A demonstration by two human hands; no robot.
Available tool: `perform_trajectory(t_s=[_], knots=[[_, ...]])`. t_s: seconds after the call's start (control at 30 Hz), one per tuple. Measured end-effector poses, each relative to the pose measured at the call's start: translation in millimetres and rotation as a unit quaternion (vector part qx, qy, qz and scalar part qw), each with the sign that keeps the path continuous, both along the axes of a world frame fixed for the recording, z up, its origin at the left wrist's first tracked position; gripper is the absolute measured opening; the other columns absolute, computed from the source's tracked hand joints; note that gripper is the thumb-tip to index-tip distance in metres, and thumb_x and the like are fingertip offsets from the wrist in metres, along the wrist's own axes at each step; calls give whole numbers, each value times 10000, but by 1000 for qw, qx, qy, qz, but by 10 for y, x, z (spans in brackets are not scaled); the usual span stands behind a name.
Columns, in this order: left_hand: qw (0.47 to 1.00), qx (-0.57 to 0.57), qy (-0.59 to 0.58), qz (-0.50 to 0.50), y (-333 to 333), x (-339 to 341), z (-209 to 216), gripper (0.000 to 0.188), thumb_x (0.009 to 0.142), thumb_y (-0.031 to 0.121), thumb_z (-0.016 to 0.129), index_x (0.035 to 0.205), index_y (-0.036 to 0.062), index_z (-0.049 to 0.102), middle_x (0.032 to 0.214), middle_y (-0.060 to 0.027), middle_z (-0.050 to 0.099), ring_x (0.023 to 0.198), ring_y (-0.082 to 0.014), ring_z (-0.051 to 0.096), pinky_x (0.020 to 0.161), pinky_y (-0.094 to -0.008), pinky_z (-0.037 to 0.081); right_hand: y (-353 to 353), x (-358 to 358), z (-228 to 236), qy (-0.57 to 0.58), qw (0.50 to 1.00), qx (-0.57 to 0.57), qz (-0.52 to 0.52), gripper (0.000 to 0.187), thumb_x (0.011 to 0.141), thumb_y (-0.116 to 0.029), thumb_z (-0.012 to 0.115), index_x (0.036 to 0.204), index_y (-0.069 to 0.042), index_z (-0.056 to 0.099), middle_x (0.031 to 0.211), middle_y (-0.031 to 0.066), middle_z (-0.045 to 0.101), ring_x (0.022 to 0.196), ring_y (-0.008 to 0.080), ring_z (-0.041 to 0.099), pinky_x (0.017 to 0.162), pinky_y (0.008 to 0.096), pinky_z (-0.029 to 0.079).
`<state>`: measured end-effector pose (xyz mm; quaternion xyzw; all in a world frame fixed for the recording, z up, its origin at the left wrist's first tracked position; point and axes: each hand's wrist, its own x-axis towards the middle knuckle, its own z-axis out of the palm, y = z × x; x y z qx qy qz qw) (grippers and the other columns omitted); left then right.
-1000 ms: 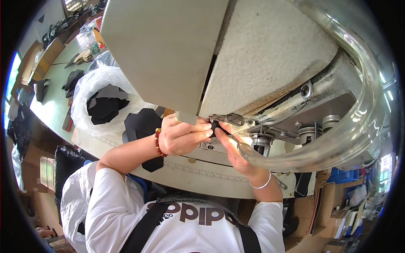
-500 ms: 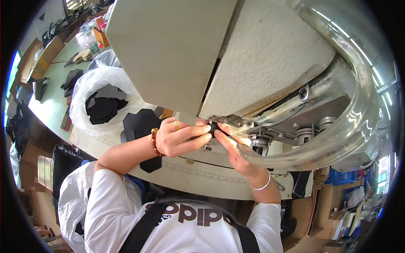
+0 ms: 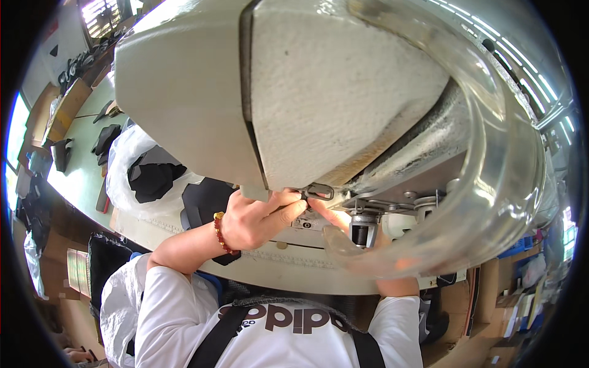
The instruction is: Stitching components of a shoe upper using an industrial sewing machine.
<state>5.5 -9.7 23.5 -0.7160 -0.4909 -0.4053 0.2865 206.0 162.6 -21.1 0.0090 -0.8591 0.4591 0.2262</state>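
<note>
Below the head of a pale sewing machine [image 3: 350, 92], my left hand [image 3: 259, 219] pinches a small black piece [image 3: 305, 200] between thumb and forefinger. A red bead bracelet circles that wrist. My right hand [image 3: 332, 214] comes in from the other side, one finger stretched toward the same black piece, its tip at or touching it. A thick clear plastic guard [image 3: 491, 202] and the machine's metal parts cover or blur its other fingers. Above the fingertips is a small metal loop-shaped part [image 3: 320, 192]. Black cut pieces [image 3: 205, 199] lie beside my left hand.
Left of the machine, a clear plastic bag [image 3: 119, 168] holds more black pieces. A ruler strip [image 3: 288, 259] runs along the front of the machine table. Several black pieces lie on the green table [image 3: 80, 175] at far left. Cardboard boxes [image 3: 491, 294] stand at right.
The view has shifted, so the machine head sits further left and looks larger. My right hand, plainer to see before, is now mostly behind the clear guard. My left hand keeps its pinch.
</note>
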Motion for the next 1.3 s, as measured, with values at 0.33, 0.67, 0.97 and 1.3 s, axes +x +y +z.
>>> perform_trajectory(t_s=[0.33,0.67,0.97,1.3], knots=[[1000,9,-24,-8,89,-48,-85,304,743,64,807,1046,85,802,939,-50,750,741,-195,685,542,-310,498,82,-61,-103,-31,989,-142,35,392,963,-10,612,1351,28,651,1198,118,692,1006,210,657,853,312,544],[998,28,-32,-36,109,-137,-164,336,746,12,843,1068,91,789,954,-17,752,749,-205,694,580,-312,504,123,17,-81,-100,913,-392,52,380,994,-93,618,1357,19,639,1103,85,708,889,155,657,750,280,546],[996,14,-84,-37,81,-77,-103,321,734,-29,835,1032,75,779,920,-24,763,735,-191,697,582,-317,514,174,84,-266,-170,782,-599,-6,384,1022,-168,624,1362,10,628,1017,55,723,785,107,657,658,251,549],[1000,-7,20,-12,4,-97,-106,372,647,18,772,1018,28,795,970,-45,734,821,-206,670,646,-336,541,192,135,-447,-72,65,-970,222,465,980,-110,598,1429,13,585,991,69,725,740,148,650,643,268,535]])
